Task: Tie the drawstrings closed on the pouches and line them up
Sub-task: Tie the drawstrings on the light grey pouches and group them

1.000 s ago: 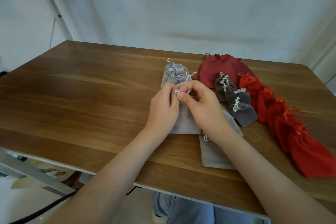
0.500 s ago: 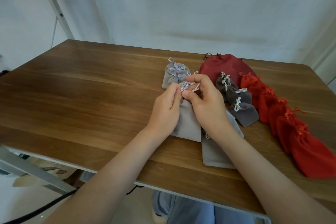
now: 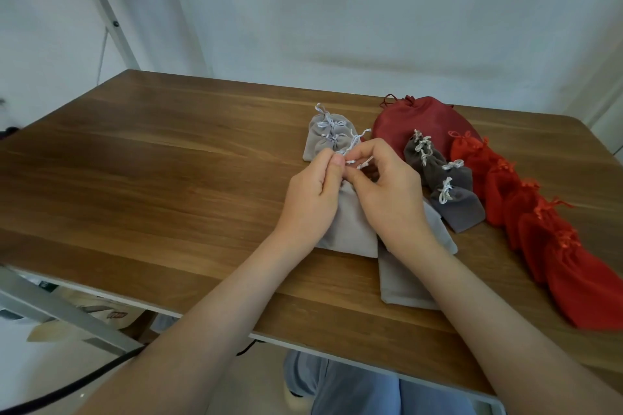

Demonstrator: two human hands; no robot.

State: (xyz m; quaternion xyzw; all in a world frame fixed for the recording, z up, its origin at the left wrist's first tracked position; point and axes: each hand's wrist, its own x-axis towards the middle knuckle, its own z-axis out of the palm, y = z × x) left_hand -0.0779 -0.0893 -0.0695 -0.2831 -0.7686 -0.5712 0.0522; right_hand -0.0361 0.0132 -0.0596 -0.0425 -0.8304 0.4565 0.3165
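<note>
1. Centrally, light grey pouch (image 3: 350, 229): lies on the wooden table (image 3: 151, 162), mouth pointing away from the person; both hands cover part of its body; its white drawstring (image 3: 354, 145) rises from the gathered mouth.
2. Left hand (image 3: 312, 199): thumb and forefinger curled, pinching the drawstring right at the pouch's mouth; the other fingers are folded in.
3. Right hand (image 3: 387, 199): thumb and fingertips curled, pinching a loose end of the same drawstring; its thumb is just beside the left thumb.
4. Tied light grey pouches (image 3: 325, 138): two, overlapping, just beyond the hands; cords knotted in bows.
5. Flat light grey pouches (image 3: 401, 280): at least two, lying under the right wrist and forearm; one reaches towards the near edge; mouths hidden.
6. Dark grey pouches (image 3: 438, 175): an overlapping row to the right of the hands; white cords tied; exact count hard to tell.
7. Large dark red pouch (image 3: 414, 121): behind the dark grey row, mouth gathered, towards the far edge.
8. Bright red pouches (image 3: 539, 222): an overlapping row running from beside the large dark red pouch to the near right edge — count unclear.
9. Surroundings: white metal post (image 3: 108, 10) at far left; black cable (image 3: 67, 387) below the table; blue trousers (image 3: 354, 387) under the near edge.
</note>
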